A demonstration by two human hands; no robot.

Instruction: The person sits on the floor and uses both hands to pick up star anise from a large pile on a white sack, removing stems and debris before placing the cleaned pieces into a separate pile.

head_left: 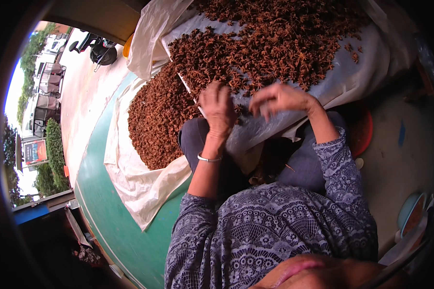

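Left hand [218, 110] fingers loosely curled on star anise [275, 43] pile edge, right hand [279, 98] pinching w/ fingertips, contents unclear

Your left hand [217, 110] is raised ahead of you, back toward the camera, fingers curled downward and held close together; a thin bangle circles its wrist. Your left forearm is bare to the elbow and runs nearly upright. Your right hand [279, 98] lies just beside it, palm down, fingers bent inward toward the left, its forearm angling in from the patterned sleeve.
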